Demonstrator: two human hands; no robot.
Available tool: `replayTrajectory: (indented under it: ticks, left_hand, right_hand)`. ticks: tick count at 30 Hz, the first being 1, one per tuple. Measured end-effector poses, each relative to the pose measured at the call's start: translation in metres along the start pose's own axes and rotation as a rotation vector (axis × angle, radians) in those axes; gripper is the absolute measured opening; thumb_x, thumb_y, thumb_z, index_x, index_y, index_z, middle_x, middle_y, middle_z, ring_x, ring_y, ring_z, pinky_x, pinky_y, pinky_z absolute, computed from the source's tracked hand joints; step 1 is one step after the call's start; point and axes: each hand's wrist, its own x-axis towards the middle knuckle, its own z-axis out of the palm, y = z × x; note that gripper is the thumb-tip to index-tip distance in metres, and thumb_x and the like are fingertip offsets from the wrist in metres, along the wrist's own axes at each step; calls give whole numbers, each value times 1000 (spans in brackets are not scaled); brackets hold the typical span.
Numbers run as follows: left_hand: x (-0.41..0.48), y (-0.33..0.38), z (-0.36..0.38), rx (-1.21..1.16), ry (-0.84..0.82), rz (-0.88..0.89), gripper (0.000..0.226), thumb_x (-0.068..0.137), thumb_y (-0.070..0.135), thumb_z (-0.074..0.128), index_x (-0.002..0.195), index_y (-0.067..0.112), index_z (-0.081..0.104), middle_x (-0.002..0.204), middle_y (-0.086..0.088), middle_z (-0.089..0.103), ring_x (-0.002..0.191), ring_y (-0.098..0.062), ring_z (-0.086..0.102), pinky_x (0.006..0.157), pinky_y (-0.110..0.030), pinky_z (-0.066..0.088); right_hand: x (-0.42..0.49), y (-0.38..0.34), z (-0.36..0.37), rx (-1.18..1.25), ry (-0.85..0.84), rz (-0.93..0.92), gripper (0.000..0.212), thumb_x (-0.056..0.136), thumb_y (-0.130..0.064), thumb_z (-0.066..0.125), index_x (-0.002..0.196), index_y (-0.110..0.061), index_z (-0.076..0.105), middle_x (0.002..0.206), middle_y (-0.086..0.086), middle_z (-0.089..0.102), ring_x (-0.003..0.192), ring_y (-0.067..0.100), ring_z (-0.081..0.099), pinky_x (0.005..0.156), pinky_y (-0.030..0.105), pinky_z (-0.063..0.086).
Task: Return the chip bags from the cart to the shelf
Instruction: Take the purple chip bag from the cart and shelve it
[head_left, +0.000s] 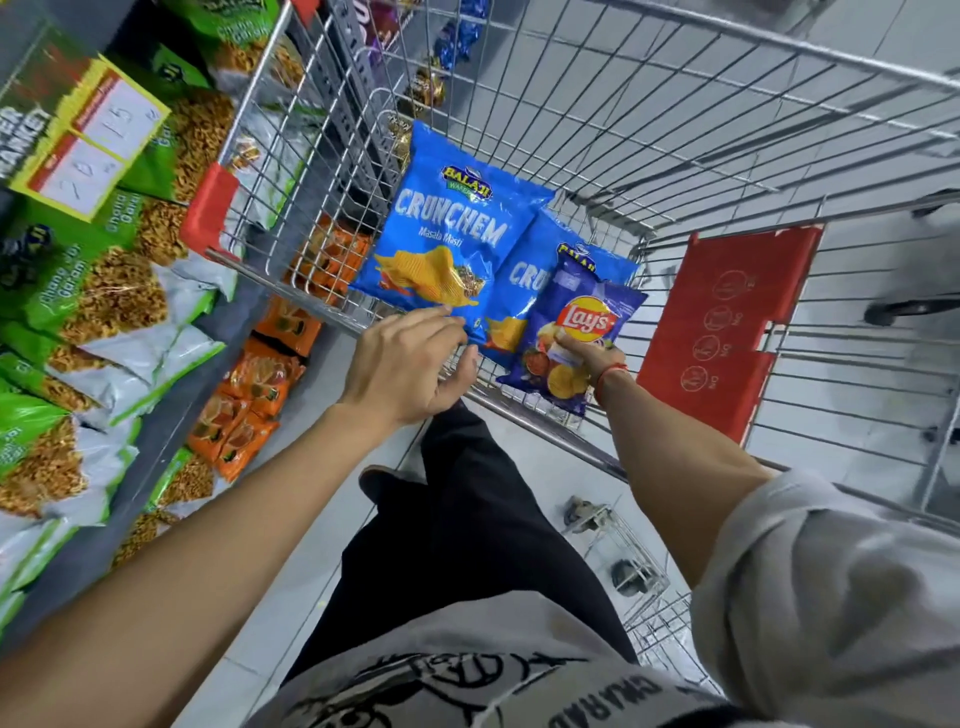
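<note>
Two blue Crunchem chip bags lie in the wire cart (649, 130): the front one (447, 234) leans on the cart's near left side, the second (524, 270) is half hidden behind it. A dark blue Lay's bag (566, 338) rests at the near rim. My left hand (410, 364) reaches over the rim with fingers spread, its fingertips touching the lower corner of the front Crunchem bag. My right hand (597, 358) grips the Lay's bag from behind, thumb on its front.
The shelf on the left holds green snack bags (93, 291) and orange packets (265, 374), with a yellow price sign (83, 140) above. The cart's red child-seat flap (727, 322) stands to the right. My dark trousers and a shoe are below.
</note>
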Motion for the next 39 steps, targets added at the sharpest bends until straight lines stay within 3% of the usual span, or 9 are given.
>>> replayTrajectory:
  ticks: [4, 13, 17, 20, 24, 28, 31, 35, 39]
  left_hand:
    - [1, 2, -4, 10, -13, -20, 40, 87, 30, 42, 76, 5, 72, 83, -8, 76, 87, -24, 71, 64, -37, 58]
    - [-2, -1, -1, -100, -154, -101, 52, 92, 38, 34, 67, 2, 62, 79, -17, 71, 86, -31, 67, 75, -48, 54]
    - [6, -7, -25, -145, -130, -89, 57, 92, 43, 33, 70, 1, 65, 80, -17, 70, 87, -31, 66, 81, -42, 50]
    - [20, -22, -75, -52, -16, -113, 72, 95, 54, 21, 84, 2, 70, 94, -17, 72, 98, -31, 65, 87, -43, 52]
    - [34, -28, -173, 45, 144, -160, 57, 91, 50, 31, 95, 6, 67, 98, -15, 71, 97, -32, 63, 84, -43, 51]
    - [25, -12, -290, 161, 344, -131, 48, 88, 39, 41, 103, 0, 65, 101, -21, 70, 96, -36, 64, 87, -37, 39]
    - [-3, 9, -370, 339, 530, -168, 48, 87, 45, 39, 111, 11, 64, 111, -12, 69, 105, -29, 61, 89, -38, 46]
    - [-59, 28, -454, 496, 760, -222, 38, 87, 38, 46, 109, 12, 64, 109, -7, 69, 105, -24, 59, 89, -32, 40]
    - [-122, 35, -506, 637, 924, -377, 37, 86, 37, 46, 107, 13, 64, 108, -5, 68, 105, -23, 57, 87, -32, 41]
  right_hand:
    - [-19, -14, 9, 0, 32, -54, 88, 67, -24, 83, 136, 3, 36, 122, 5, 54, 109, 19, 56, 90, 32, 46]
    - [-66, -60, 25, 59, -9, -250, 103, 61, -35, 86, 140, 1, 30, 126, 13, 57, 105, 28, 60, 74, 38, 52]
    - [-102, -96, 38, 69, -42, -414, 80, 68, -32, 82, 130, 0, 43, 116, 10, 57, 99, 22, 54, 81, 33, 46]
    - [-155, -137, 47, 67, -72, -573, 96, 46, -51, 88, 121, 0, 55, 118, 11, 64, 101, 21, 65, 86, 35, 54]
    - [-234, -192, 60, 127, -179, -832, 24, 68, -19, 82, 86, -18, 67, 92, 3, 68, 64, -2, 63, 66, 25, 55]
    - [-339, -233, 83, 222, -300, -1071, 24, 70, -12, 81, 83, -19, 62, 84, -6, 66, 64, -3, 61, 63, 17, 55]
    - [-416, -249, 103, 275, -435, -1229, 25, 61, -22, 84, 77, -21, 64, 79, -14, 70, 74, 6, 66, 78, 27, 57]
    - [-513, -254, 137, 362, -726, -1367, 13, 74, -11, 76, 75, -19, 65, 56, -22, 69, 57, -7, 64, 64, 15, 55]
    - [-594, -243, 173, 361, -1009, -1432, 17, 70, -14, 79, 84, -14, 69, 70, -11, 76, 70, 6, 71, 69, 27, 58]
